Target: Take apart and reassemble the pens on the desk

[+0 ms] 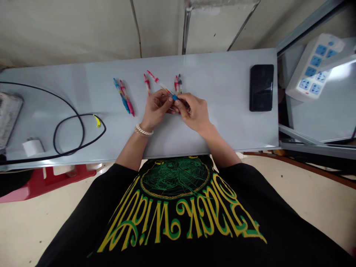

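Over the middle of a pale grey table [228, 111], my left hand [155, 109] and my right hand [194, 111] meet on one colourful pen [161, 84]. The pen slants up and to the left, red at its far end, with a blue piece at the fingertips. My left fingers grip the barrel; my right fingers pinch the blue end. Two pens, one blue and one pink [125, 98], lie side by side to the left. A red pen [147, 84] lies just beyond my left hand. Two more pens [178, 83] lie beyond my right hand.
A black phone [261, 87] lies face up at the table's right end. A black cable [69, 122] loops across the left part, beside a white charger plug [32, 147]. A white power strip [315, 66] sits on a surface to the right. A red stool [47, 181] stands below left.
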A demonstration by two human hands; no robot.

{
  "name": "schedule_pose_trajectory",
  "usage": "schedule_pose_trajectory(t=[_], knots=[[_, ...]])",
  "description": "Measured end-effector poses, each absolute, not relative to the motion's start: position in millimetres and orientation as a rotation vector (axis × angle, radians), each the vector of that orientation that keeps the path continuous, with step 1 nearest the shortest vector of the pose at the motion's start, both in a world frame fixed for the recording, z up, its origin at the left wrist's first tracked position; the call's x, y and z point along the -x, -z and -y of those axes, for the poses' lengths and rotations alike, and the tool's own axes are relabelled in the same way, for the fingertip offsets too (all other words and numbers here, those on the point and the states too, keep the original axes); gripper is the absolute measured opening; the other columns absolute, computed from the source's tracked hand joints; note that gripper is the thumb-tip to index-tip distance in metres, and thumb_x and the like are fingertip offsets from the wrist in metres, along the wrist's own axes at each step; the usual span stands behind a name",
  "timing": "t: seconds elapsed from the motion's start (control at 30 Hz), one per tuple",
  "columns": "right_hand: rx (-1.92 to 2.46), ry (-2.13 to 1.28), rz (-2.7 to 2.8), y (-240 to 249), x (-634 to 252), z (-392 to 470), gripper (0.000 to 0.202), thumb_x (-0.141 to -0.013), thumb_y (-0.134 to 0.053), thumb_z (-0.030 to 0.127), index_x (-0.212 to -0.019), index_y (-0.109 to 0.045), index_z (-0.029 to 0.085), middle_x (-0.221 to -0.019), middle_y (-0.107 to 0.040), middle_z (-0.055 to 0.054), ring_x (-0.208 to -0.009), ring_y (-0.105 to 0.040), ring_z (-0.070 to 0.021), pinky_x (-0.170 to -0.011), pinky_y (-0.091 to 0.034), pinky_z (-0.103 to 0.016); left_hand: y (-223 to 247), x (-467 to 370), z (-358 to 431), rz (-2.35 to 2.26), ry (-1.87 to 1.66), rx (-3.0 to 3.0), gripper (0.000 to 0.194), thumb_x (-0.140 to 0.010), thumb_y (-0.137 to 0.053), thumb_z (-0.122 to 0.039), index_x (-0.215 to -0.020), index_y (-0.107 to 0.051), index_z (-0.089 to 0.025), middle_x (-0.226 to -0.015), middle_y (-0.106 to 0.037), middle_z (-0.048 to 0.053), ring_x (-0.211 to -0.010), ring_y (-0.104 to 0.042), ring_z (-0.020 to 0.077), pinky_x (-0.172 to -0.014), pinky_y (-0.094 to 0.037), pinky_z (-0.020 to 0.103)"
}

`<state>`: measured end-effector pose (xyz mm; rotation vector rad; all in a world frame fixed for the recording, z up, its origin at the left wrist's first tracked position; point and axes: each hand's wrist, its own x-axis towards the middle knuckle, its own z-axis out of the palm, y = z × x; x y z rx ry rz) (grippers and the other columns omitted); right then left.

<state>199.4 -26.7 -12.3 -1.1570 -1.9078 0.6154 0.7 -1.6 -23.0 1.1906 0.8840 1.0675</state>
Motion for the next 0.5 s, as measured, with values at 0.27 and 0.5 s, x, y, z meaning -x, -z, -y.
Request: schedule_pose_trajectory(t=[0.27, 0.5], knots=[[1.131, -0.655, 1.909, 11.6, -198.5, 26.6, 0.048, -0.121, -0.039, 0.058, -0.134, -0.070, 0.024, -0.103, -0.079, -0.005, -0.094, -0.074, -0.0183, -0.087, -0.060, -0.034, 25.2, 1.4, -0.1, -0.897, -1.059, -1.282, 0.044, -0.097, -0.087, -0.063, -0.113, -0.071, -0.025, -0.093, -0.081, 0.003, -0.084, -0.085, 0.0203, -0.076, -0.073, 0.032], [1.154, -0.650, 1.914, 9.2, -198.2, 28.8, 0.049, -0.121, -0.038, 0.059, -0.135, -0.069, 0.024, -0.105, -0.080, -0.006, -0.094, -0.075, -0.0190, -0.087, -0.061, -0.035, 18.2, -4.2, 3.3, -0.968, -1.097, -1.065, 0.045, -0.088, -0.098, -0.050, -0.113, -0.074, -0.022, -0.091, -0.079, 0.007, -0.097, -0.087, 0.0281, -0.081, -0.074, 0.036]])
